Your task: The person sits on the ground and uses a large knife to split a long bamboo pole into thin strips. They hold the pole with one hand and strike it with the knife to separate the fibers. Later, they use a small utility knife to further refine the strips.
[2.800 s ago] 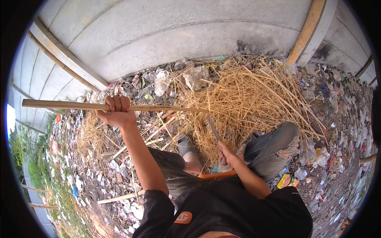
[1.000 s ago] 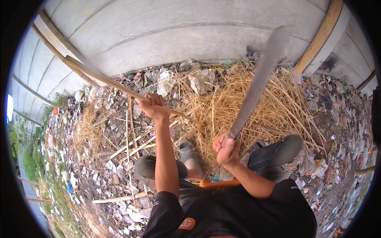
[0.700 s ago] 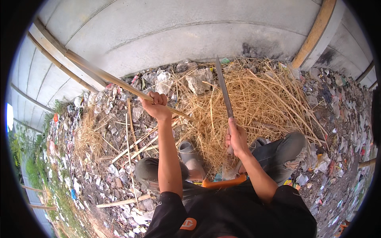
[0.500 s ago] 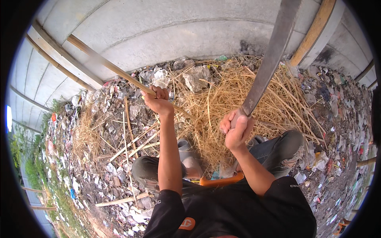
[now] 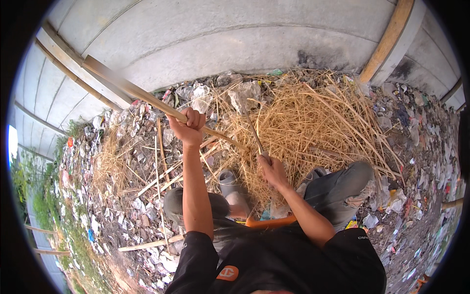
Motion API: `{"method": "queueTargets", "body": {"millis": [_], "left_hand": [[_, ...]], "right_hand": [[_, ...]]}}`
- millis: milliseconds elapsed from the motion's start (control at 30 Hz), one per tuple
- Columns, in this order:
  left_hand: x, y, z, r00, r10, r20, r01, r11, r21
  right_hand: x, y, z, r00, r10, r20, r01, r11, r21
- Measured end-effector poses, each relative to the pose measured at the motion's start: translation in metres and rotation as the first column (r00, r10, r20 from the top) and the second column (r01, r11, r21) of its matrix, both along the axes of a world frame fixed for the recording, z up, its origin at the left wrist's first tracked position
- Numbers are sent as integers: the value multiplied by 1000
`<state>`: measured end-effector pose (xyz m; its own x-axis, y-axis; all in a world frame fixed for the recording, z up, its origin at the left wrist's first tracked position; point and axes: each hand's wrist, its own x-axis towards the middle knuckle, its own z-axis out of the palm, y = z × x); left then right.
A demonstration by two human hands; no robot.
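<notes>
My left hand (image 5: 187, 128) is closed in a fist around a long bamboo strip (image 5: 132, 89). The strip slants from the wall at the far left down to the shavings between my feet. In my right hand (image 5: 272, 172) is the handle of a machete (image 5: 253, 126). Its blade shows nearly edge-on, pointing away from me, just beside the strip's lower end; whether they touch I cannot tell. Both hands are over a pile of straw-coloured bamboo shavings (image 5: 308, 115).
A grey concrete wall (image 5: 220, 44) closes off the far side, with a wooden post (image 5: 387, 41) on it. A pale rock (image 5: 243, 95) sits by the pile. Litter (image 5: 103, 196) covers the ground. Loose bamboo pieces (image 5: 152, 245) lie left of my knees. Below me is an orange seat (image 5: 271, 223).
The machete has swung down from a raised position, and my right hand is lower and nearer the strip. My left hand has shifted slightly left and down, still around the strip.
</notes>
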<state>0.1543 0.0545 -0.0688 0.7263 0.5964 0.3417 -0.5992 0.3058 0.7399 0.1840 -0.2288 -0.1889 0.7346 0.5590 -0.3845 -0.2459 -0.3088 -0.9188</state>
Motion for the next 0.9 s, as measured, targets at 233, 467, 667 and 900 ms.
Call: {"method": "queueTargets", "body": {"millis": [233, 467, 667, 900], "left_hand": [[-30, 19, 28, 929, -366, 54, 354, 921, 162], [17, -34, 21, 961, 264, -81, -234, 936, 264], [24, -42, 4, 822, 563, 90, -565, 784, 257], [36, -49, 9, 973, 224, 65, -233, 946, 225]], "right_hand": [[22, -22, 80, 968, -123, -217, 192, 923, 333], [-29, -50, 31, 967, -143, -211, 159, 986, 59], [-65, -48, -7, 996, 75, 47, -77, 996, 42], [-17, -26, 63, 878, 0, -479, 86, 984, 157]]}}
